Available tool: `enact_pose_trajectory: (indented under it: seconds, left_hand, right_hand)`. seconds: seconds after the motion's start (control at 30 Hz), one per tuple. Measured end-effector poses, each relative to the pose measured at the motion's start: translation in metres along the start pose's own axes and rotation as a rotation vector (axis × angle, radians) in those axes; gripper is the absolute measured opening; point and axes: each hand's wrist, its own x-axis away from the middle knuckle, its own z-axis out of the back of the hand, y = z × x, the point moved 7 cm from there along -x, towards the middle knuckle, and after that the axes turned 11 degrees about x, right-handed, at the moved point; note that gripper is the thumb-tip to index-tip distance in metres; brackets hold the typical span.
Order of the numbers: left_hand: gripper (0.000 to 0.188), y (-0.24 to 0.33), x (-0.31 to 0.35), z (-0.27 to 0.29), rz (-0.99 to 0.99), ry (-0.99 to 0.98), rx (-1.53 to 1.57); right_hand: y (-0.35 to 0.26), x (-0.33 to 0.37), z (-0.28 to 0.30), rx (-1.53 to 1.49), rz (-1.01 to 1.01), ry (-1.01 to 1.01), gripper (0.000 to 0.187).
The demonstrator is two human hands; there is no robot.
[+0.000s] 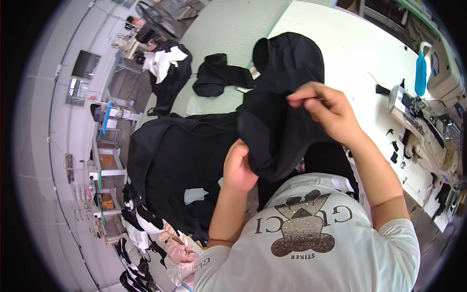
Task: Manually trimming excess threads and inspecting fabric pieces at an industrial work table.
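A piece of black cloth (282, 126), sewn into a hollow, rounded shape, hangs between my two hands above the near edge of the table. My right hand (328, 109) is closed, pinching the cloth's upper edge between thumb and fingers. At the lower left side my left hand (241, 168) grips the same cloth, its fingertips hidden behind the fabric. Just beyond, a rounded black cloth piece (296, 53) lies on the white table (340, 34). Left of that rests a smaller folded black piece (221, 75).
A large pile of black fabric (189, 155) covers the table's left side. On the right stands a sewing machine (433, 131), with a blue bottle-shaped object (421, 73) beside it and small black scraps (394, 151) nearby. Pink cloth (180, 248) lies at lower left.
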Motion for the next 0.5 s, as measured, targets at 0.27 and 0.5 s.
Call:
enact_pose_trajectory:
  seconds: [0.27, 0.5]
  left_hand:
    - [0.023, 0.086, 0.034, -0.057, -0.003, -0.006, -0.583]
    - [0.011, 0.139, 0.075, -0.078, -0.146, -0.061, -0.812]
  right_hand:
    - [-0.049, -0.058, -0.116, -0.271, 0.154, -0.803, 0.025]
    - [-0.114, -0.082, -0.097, -0.105, 0.135, -0.635, 0.015]
